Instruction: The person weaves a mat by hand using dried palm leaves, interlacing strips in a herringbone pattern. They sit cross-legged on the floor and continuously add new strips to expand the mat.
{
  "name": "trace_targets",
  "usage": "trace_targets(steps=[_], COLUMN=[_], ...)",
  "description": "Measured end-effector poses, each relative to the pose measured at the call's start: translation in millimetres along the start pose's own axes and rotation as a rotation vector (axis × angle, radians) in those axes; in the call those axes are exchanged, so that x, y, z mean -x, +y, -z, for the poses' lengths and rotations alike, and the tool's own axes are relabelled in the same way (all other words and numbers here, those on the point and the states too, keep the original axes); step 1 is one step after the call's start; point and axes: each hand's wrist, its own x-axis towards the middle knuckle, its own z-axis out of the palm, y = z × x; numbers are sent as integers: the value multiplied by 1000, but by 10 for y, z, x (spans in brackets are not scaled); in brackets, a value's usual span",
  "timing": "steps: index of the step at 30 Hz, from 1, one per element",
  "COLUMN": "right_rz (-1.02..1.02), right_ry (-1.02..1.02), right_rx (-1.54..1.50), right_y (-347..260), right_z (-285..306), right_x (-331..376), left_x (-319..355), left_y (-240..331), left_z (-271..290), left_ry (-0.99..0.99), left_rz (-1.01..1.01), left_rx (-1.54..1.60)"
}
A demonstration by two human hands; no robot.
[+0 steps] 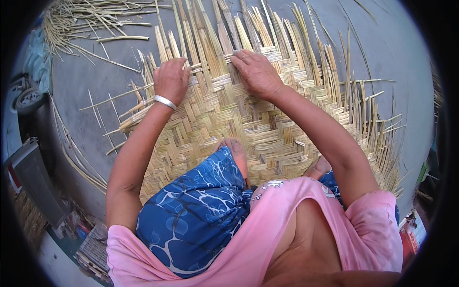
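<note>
A large woven mat (205,124) of split, straw-coloured reed strips lies on the ground beneath me. Loose strip ends (203,33) fan out past its far edge. At that edge my left hand (171,81), with a silver bracelet on the wrist, is closed with curled fingers over a strip. To its right, my right hand (256,71) bends its fingers down around the strips. A crosswise reed strip (217,67) runs between the two hands, across the upright ones. My fingertips are partly hidden behind the hands. My bare foot (234,148) rests on the weave.
A heap of loose reeds (91,21) lies at the far left on the grey ground (114,50). Long stray strips spread along both sides of the mat. At the left rim are a wheel (29,100), a light-blue plastic sheet (38,57) and a grey panel (36,182).
</note>
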Motion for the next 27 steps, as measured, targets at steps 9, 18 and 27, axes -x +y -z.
trace_targets(steps=[9, 18, 27], right_rz=[160, 142, 79], right_ry=[-126, -296, -434], right_rx=[137, 188, -77], right_y=[120, -180, -743], right_z=[34, 293, -146], right_x=[-171, -773, -1081], left_x=[-191, -192, -74], left_y=[-409, -609, -391], left_z=[96, 123, 315], left_ry=[-574, -648, -486], left_rz=[167, 145, 120], left_rx=[148, 399, 296])
